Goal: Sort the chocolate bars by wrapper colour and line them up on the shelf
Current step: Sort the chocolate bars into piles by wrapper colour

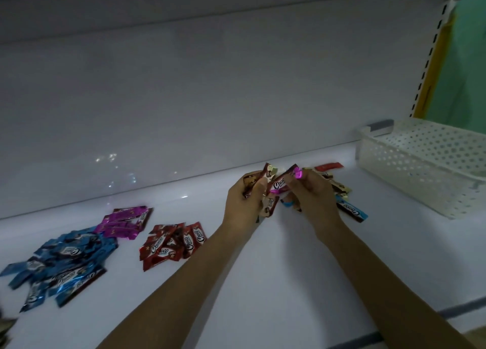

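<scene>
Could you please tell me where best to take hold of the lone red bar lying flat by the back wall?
Probably pinch the red bar across its narrow width near its free right end, coming from above and in front: it lies flat, its left end meets the unsorted heap, and the wall is close behind.

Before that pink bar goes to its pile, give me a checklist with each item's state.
1. Right hand pinches the pink bar by its end: ok.
2. Left hand grips the handful of bars: ok.
3. Path to the pink pile unobstructed: ok.
4. Pink pile separate from the blue pile: not ok, they touch.
5. Red pile stands apart: ok.
6. Bars lined up: not ok, loose heaps.
</scene>
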